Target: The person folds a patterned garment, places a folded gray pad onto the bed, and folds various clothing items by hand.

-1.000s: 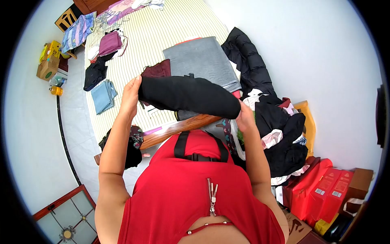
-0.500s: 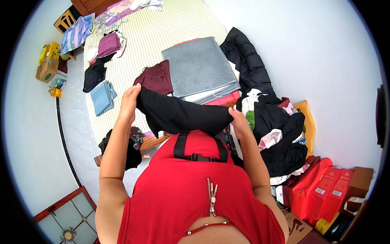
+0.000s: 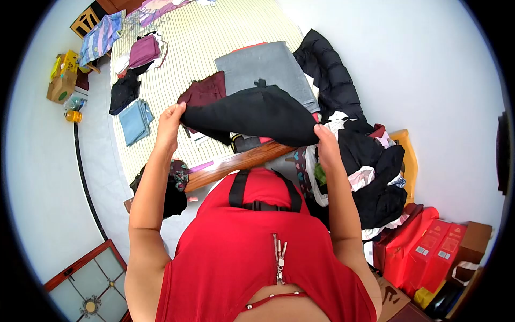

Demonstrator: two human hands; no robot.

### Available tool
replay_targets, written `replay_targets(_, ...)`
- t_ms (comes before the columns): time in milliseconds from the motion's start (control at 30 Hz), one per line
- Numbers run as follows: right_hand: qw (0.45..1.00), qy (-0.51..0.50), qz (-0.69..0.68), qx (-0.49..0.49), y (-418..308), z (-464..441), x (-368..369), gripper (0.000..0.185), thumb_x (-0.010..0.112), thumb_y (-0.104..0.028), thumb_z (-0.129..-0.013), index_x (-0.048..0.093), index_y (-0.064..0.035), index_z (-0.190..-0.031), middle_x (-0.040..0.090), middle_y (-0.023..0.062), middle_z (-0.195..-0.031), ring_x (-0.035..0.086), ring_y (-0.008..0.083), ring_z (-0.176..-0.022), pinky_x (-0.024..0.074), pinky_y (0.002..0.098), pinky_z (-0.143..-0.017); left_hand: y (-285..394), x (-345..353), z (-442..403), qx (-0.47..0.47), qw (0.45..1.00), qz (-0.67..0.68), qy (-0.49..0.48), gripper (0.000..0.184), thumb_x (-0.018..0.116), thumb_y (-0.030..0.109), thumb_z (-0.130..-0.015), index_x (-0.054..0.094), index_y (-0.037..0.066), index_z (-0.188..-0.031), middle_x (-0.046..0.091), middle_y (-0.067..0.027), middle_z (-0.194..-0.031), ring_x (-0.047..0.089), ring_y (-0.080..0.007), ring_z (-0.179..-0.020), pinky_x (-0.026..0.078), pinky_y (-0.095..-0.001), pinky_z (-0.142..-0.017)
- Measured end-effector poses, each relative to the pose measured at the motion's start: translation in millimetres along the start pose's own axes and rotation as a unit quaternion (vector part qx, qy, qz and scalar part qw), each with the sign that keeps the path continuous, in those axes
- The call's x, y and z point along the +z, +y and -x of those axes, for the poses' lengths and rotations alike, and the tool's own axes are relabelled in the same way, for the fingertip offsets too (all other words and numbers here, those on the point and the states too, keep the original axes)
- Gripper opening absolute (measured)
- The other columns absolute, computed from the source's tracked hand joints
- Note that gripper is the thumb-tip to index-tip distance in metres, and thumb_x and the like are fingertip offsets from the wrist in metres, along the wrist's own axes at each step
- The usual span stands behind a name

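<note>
A black cloth garment [image 3: 252, 112] stretches between my two hands above the bed's near edge; its exact kind does not show. My left hand [image 3: 169, 127] pinches one end, and my right hand [image 3: 326, 144] grips the opposite end. The middle of the cloth bulges upward, with a small dark tab standing at its top. Behind it lie a maroon garment [image 3: 204, 90] and a folded grey blanket [image 3: 260, 63], both partly covered from view.
Folded blue jeans [image 3: 135, 122], dark clothes [image 3: 124, 92] and a purple folded garment [image 3: 144, 51] lie on the striped bed [image 3: 188, 48]. A black puffer jacket [image 3: 330, 75] rests by the wall. Mixed clothes [image 3: 375, 166] heap on a yellow chair [image 3: 406, 155]. Red bags [image 3: 410, 252] stand at lower right.
Both hands have risen a little, the right one also shifting right. The black garment has swung up and away from my body, uncovering the bed's wooden edge beneath it.
</note>
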State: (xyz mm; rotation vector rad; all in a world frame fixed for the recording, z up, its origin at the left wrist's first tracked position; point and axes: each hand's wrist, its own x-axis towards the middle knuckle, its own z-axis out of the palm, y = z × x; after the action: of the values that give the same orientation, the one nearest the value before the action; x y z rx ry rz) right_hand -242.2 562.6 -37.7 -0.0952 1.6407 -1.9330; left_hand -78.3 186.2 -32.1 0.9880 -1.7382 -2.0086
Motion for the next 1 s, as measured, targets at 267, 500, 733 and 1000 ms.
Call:
replay_targets(267,0.960,0.014,0.199,0.198,79,59,-25,0.033,0.060,-0.032,-0.089,0.064,0.0010,-0.093,0.061,0.0018,-0.088,0.054,0.0094,-0.082,0.0429,0.0268,-0.074,-99,-10,62,-0.175,0.980,-0.067,-0.061,0.018,0.059,0.012,-0.086,0.050,0.011,-0.071,0.049,0.0039,-0.069,0.044,-0.0060,-0.063,0.036,-0.0217,-0.063)
replay_targets(500,0.948,-0.008,0.134,0.287,96,70,-30,0.032,0.062,-0.026,-0.088,0.065,0.0040,-0.098,0.064,0.0048,-0.086,0.056,0.0111,-0.074,0.0447,0.0262,-0.067,-128,-11,100,-0.345,0.912,-0.139,-0.170,0.049,0.070,0.029,-0.084,0.055,-0.003,-0.118,0.062,-0.0114,-0.105,0.059,-0.0165,-0.096,0.047,-0.0297,-0.084)
replay_targets(733,0.970,0.009,0.176,0.168,80,32,-30,0.029,0.057,-0.023,-0.091,0.064,0.0030,-0.103,0.064,0.0044,-0.091,0.056,0.0115,-0.080,0.0448,0.0272,-0.074,-115,-18,66,-0.346,0.888,-0.168,-0.252,0.027,0.073,0.017,-0.079,0.067,-0.003,-0.096,0.067,-0.0054,-0.086,0.059,-0.0142,-0.085,0.046,-0.0269,-0.081)
replay_targets(1000,0.997,-0.022,0.063,0.023,0,-28,-5,0.028,0.054,-0.020,-0.094,0.061,0.0015,-0.109,0.065,0.0059,-0.105,0.059,0.0136,-0.096,0.0419,0.0282,-0.089,-16,-4,-5,-0.010,0.975,-0.132,-0.177,0.008,0.053,0.009,-0.093,0.053,0.008,-0.085,0.049,0.0065,-0.078,0.044,-0.0037,-0.075,0.038,-0.0196,-0.071)
